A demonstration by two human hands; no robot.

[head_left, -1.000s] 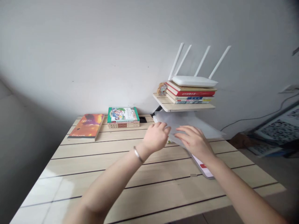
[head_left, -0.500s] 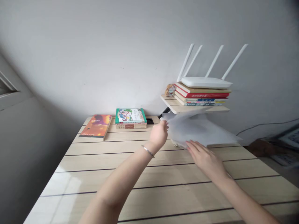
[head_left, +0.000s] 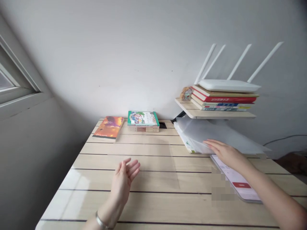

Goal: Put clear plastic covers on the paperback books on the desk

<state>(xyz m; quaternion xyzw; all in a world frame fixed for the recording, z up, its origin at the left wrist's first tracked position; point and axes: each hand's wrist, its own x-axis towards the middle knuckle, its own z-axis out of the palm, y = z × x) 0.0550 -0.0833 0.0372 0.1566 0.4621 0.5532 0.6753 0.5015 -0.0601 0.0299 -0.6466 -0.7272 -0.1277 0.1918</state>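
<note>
My left hand [head_left: 126,180] hovers over the middle-left of the slatted table with its fingers apart, holding nothing. A silver bangle circles that wrist. My right hand [head_left: 223,151] rests, fingers stretched, on the front edge of a translucent plastic sheet or sleeve [head_left: 216,132]. Beneath the sheet, the edges of several papers [head_left: 186,140] show at its left side. Under my right forearm lies a tablet-like device [head_left: 236,180] with a pale screen and a red button, partly covered by the arm. A faint see-through shape [head_left: 155,159] appears past my left hand; I cannot tell what it is.
An orange book [head_left: 109,127] and a green-edged book stack [head_left: 143,120] lie at the table's back left. A raised shelf [head_left: 216,115] overhangs the papers, bearing stacked books [head_left: 225,99], a white router [head_left: 229,85] with upright antennas and a small ornament [head_left: 186,93].
My left hand has let go of the plastic sheet and moved left and nearer, fingers opening. The sheet now lies flatter over the papers. The view has shifted left, and the device shows.
</note>
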